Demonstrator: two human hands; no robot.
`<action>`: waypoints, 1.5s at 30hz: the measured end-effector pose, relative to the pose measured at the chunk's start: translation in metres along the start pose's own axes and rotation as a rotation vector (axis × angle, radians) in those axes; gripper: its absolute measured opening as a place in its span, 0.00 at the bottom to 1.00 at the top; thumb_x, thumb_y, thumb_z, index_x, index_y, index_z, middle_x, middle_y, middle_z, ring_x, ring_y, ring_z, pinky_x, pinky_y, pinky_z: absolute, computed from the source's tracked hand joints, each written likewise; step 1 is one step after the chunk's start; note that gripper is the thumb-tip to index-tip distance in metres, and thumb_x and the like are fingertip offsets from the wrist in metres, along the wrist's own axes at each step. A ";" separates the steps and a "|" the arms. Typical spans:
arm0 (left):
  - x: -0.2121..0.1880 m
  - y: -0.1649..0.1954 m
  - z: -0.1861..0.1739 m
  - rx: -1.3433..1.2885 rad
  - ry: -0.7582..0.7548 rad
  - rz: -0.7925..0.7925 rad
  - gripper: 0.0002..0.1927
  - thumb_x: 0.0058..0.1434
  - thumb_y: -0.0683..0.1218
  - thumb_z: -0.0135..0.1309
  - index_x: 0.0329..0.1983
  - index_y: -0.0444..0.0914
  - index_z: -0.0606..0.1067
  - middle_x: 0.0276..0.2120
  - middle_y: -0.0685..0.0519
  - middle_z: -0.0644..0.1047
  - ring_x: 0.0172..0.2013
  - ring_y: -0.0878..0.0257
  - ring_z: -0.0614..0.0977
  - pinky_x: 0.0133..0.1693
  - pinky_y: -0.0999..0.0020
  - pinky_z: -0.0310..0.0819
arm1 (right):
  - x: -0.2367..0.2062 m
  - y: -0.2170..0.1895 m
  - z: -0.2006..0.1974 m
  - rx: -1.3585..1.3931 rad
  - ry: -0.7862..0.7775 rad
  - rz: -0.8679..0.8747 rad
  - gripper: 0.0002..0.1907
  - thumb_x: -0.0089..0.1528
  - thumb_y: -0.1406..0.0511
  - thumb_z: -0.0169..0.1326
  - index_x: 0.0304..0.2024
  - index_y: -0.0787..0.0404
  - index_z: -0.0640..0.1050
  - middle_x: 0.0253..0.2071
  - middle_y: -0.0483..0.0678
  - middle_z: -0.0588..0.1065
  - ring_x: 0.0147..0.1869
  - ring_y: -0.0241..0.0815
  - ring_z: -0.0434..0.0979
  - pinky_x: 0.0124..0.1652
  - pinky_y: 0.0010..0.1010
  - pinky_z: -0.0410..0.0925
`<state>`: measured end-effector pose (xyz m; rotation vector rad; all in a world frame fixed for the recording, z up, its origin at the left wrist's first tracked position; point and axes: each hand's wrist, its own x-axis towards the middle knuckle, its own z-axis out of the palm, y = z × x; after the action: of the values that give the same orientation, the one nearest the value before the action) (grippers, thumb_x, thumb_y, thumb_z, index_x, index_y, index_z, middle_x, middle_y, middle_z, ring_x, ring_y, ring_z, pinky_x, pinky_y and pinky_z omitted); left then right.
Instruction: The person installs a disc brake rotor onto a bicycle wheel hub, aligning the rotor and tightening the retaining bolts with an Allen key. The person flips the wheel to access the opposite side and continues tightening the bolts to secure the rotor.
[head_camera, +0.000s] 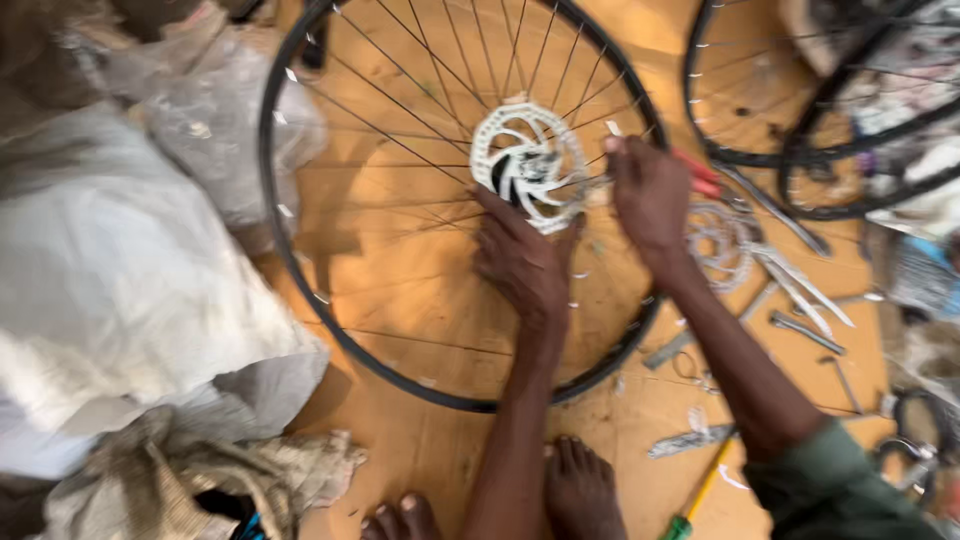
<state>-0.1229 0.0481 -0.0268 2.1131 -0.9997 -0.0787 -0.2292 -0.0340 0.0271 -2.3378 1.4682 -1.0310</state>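
Silver-white brake disc (528, 165) sits at the hub of the black-rimmed spoked wheel (300, 240), which lies flat on the orange wooden floor (400, 460) in front of my bare feet (575, 490). My left hand (520, 262) comes up from six o'clock, forearm straight through the spokes, palm down, fingers spread and pressing against the disc's lower edge at about its six o'clock; that grip is flat and apart, clamped on nothing. My right hand (650, 195) reaches in from four o'clock, wrist bent, the grip curled together round a red-handled tool (698, 172) whose tip points at the hub from three o'clock (motion blur hides the tip itself). At three o'clock from the wheel lie a loose cog-like ring (720, 240) and several metal spanners (805, 300). White sacks (110, 270) pile up at nine o'clock, and two more rims (790, 150) lie at one o'clock.
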 end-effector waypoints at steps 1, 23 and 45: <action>-0.007 -0.002 0.001 0.009 -0.015 -0.017 0.71 0.41 0.73 0.68 0.75 0.25 0.50 0.55 0.40 0.73 0.48 0.48 0.74 0.46 0.51 0.65 | 0.000 -0.005 -0.001 0.062 -0.091 0.078 0.22 0.77 0.54 0.48 0.38 0.65 0.78 0.25 0.46 0.70 0.28 0.40 0.69 0.32 0.36 0.63; 0.007 -0.001 -0.019 -0.410 -0.055 -0.287 0.39 0.56 0.56 0.67 0.58 0.32 0.60 0.30 0.40 0.81 0.28 0.48 0.86 0.30 0.55 0.78 | 0.011 -0.047 -0.039 -0.141 -0.430 -0.320 0.12 0.71 0.61 0.53 0.48 0.63 0.81 0.41 0.47 0.79 0.44 0.47 0.73 0.52 0.47 0.59; 0.018 -0.019 -0.019 -0.450 -0.368 -0.219 0.45 0.54 0.63 0.65 0.57 0.35 0.52 0.35 0.34 0.81 0.36 0.35 0.83 0.35 0.43 0.75 | 0.027 -0.036 -0.021 -0.259 -0.444 -0.320 0.17 0.75 0.62 0.49 0.33 0.65 0.75 0.20 0.51 0.71 0.20 0.48 0.71 0.23 0.42 0.64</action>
<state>-0.0921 0.0555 -0.0215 1.8097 -0.8508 -0.7539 -0.2095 -0.0348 0.0728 -2.8102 1.1355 -0.3413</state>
